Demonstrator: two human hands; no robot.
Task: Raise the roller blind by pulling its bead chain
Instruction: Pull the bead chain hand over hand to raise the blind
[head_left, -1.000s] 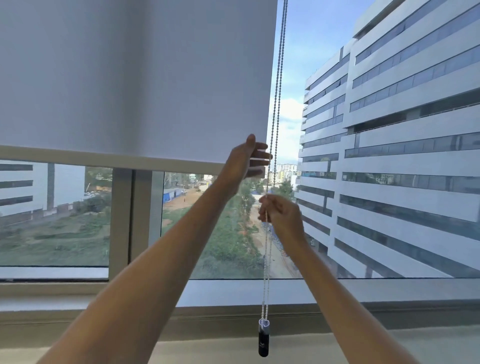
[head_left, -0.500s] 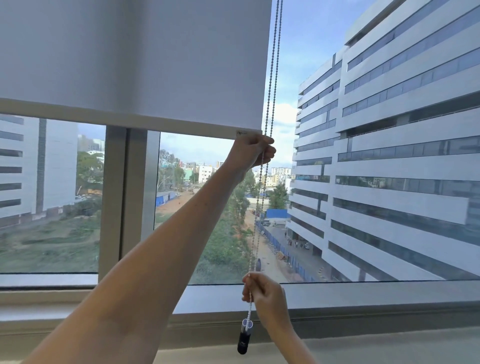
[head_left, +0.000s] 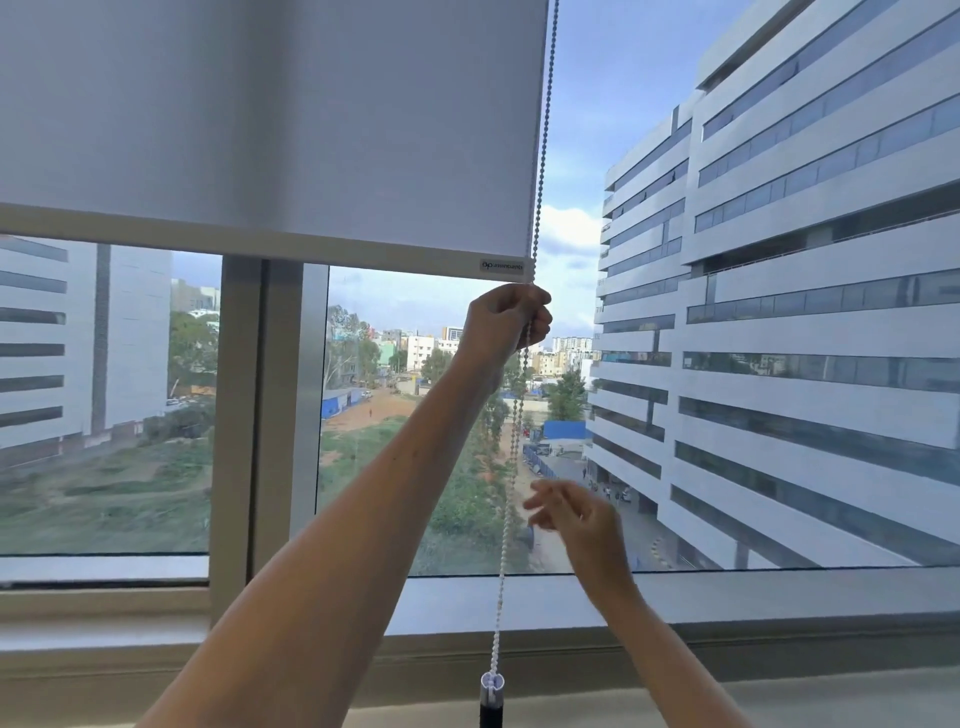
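A pale grey roller blind (head_left: 270, 119) covers the upper left of the window, its bottom bar (head_left: 311, 249) slanting down to the right. The white bead chain (head_left: 540, 156) hangs along the blind's right edge down to a black weight (head_left: 491, 709) near the sill. My left hand (head_left: 506, 322) is closed around the chain just under the bottom bar's right end. My right hand (head_left: 576, 517) is lower and to the right of the chain, fingers spread and blurred, holding nothing.
A vertical window mullion (head_left: 265, 415) stands left of my left arm. The window sill (head_left: 779, 649) runs across the bottom. Outside are a large white office building (head_left: 805, 312) on the right and green ground below.
My right hand pulled the chain down, then let go and rose with fingers apart. My left hand closed on the chain. The blind's bottom bar went up.
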